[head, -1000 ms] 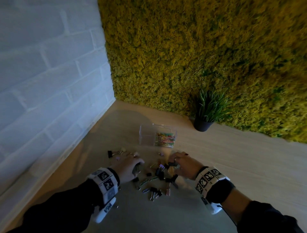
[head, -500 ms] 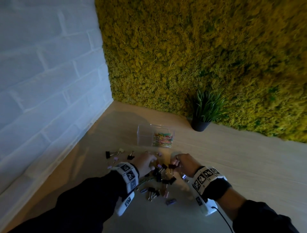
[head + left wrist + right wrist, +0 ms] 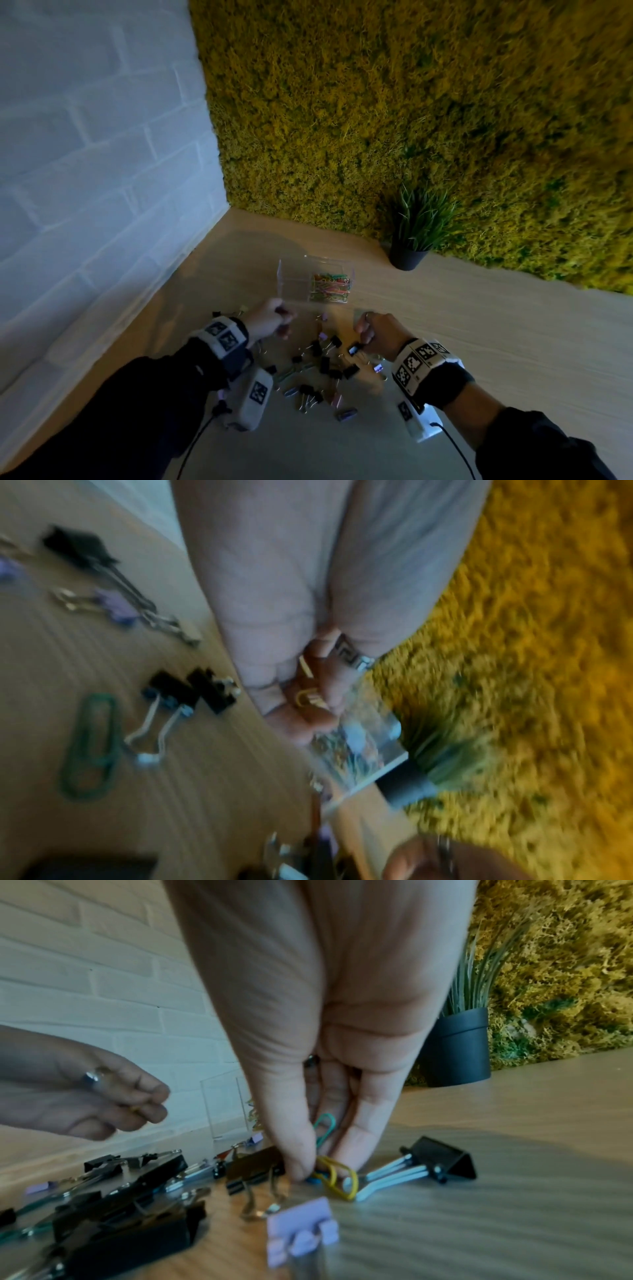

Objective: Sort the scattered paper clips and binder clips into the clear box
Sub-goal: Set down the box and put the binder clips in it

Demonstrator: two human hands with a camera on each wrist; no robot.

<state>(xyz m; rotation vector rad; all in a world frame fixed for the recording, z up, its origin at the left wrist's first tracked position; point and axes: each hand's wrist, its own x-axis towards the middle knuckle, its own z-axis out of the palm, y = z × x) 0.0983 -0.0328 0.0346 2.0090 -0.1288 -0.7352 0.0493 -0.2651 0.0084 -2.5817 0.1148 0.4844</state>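
The clear box (image 3: 291, 274) stands on the wooden table, with coloured paper clips (image 3: 330, 287) in its right compartment. My left hand (image 3: 274, 320) hovers just in front of the box, fingers curled round a yellow paper clip (image 3: 308, 696). Black and lilac binder clips (image 3: 325, 363) and a few paper clips lie scattered between my wrists. My right hand (image 3: 323, 1167) is down at the pile's right edge, pinching a teal paper clip (image 3: 325, 1123) and a yellow one (image 3: 337, 1175) against the table. A black binder clip (image 3: 441, 1158) lies right beside those fingers.
A potted plant (image 3: 414, 240) stands behind and right of the box against the moss wall (image 3: 411, 120). A white brick wall (image 3: 96, 171) borders the table on the left. A green paper clip (image 3: 90, 753) lies left of my left hand.
My left hand has lifted from the pile and moved forward to the box with a clip. My right hand has stayed at the pile's right edge, closing on paper clips.
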